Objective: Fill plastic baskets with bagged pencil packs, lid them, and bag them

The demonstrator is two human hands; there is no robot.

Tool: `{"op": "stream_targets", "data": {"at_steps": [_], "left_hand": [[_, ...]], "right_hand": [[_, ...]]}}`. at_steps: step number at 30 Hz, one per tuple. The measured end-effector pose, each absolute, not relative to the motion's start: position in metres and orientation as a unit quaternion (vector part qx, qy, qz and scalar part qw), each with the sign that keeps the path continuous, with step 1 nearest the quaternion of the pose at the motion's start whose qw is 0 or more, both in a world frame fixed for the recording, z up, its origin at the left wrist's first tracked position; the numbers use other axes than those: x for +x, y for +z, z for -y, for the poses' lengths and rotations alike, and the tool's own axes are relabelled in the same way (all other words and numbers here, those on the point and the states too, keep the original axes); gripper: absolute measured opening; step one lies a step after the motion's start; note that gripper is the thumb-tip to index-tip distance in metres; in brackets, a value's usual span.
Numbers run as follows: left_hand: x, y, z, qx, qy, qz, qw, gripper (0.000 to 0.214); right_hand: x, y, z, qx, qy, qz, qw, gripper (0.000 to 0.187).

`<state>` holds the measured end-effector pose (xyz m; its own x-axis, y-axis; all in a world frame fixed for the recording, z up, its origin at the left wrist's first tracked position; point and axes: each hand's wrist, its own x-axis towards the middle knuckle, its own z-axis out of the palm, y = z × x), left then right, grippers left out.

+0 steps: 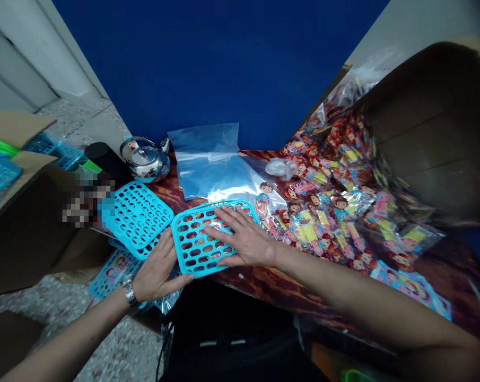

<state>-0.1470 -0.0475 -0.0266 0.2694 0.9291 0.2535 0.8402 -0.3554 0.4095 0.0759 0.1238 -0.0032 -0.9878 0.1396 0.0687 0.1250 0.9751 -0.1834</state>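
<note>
Tray (192, 249) under flat R hand (243, 241), L hand (156, 273) at edge

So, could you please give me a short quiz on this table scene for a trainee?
1. True or false: the right hand lies flat on the turquoise grid tray.
2. What stands beyond the second grid tray: A metal kettle, B laptop, C flowerpot?
3. Fill in: the left hand touches the turquoise grid tray's ____ edge.
Key: 1 true; 2 A; 3 left.
</note>
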Motion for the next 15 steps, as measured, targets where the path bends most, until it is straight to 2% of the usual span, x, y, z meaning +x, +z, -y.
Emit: {"op": "stream_targets", "data": {"at_steps": [5, 15], "left_hand": [[-0.1432, -0.0223, 0.0457, 0.779, 0.241, -0.568, 0.111, 0.070], [-0.1467, -0.0256, 0.0456, 0.789, 0.241, -0.559, 0.082, 0.070]], "right_hand": [[0.0775, 0.0025, -0.1254, -0.038, 0.094, 0.994, 0.035, 0.096], [0.0775, 0.0051, -0.1234, -0.050, 0.089, 0.994, 0.035, 0.094]]}}
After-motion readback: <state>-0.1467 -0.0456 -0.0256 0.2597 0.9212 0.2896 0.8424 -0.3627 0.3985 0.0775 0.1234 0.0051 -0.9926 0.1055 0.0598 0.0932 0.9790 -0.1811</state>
